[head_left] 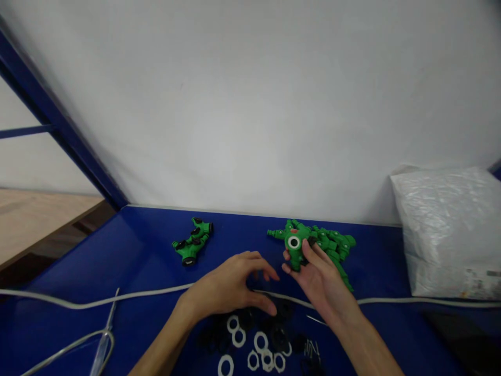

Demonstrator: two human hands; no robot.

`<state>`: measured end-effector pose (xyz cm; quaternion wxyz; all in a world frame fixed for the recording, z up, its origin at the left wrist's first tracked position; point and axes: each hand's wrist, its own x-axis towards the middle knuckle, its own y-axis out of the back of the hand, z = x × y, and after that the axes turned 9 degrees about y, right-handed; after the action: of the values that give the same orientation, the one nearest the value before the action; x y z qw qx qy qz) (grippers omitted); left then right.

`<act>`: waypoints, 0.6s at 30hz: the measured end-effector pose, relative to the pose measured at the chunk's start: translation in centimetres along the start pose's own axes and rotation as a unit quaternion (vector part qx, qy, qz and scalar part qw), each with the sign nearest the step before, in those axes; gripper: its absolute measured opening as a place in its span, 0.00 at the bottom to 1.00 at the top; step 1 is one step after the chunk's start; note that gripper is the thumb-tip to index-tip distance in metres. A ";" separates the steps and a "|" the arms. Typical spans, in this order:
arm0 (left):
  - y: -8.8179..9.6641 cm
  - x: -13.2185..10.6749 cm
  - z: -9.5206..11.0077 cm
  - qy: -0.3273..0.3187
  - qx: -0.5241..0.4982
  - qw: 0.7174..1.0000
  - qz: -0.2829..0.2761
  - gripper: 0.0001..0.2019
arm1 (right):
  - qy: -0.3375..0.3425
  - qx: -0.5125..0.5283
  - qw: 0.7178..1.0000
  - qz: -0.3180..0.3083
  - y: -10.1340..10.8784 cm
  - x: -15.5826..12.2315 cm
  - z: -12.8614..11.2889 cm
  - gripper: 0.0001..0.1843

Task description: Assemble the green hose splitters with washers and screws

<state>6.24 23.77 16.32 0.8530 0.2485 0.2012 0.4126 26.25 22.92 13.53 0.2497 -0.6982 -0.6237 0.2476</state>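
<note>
My right hand [319, 279] is closed around a green plastic fitting [294, 249] with a white ring in its round opening, lifted just in front of a pile of similar green fittings [332, 243]. My left hand [230, 287] hovers over a scatter of black caps [278, 337] and white rings [259, 342] near the table's front edge. Its fingers are curved and apart, with nothing visible in them. A smaller group of green fittings with black caps [192, 243] lies to the left on the blue table [136, 250].
A grey cable [97, 302] runs across the table from left to right. Scissors [102, 344] lie at the front left. A white plastic bag [450, 230] sits at the right. Some thin metal pins [312, 349] lie beside the rings. A white wall stands behind.
</note>
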 end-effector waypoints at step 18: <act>-0.5 0.0 0.4 0.010 0.013 0.999 0.033 0.17 | -0.038 0.057 0.997 -0.039 -0.5 -0.9 -0.8 0.18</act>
<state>6.71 23.41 16.32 0.8338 0.2618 0.2064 0.4400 26.29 22.08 14.47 0.2753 -0.6477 -0.6444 0.2990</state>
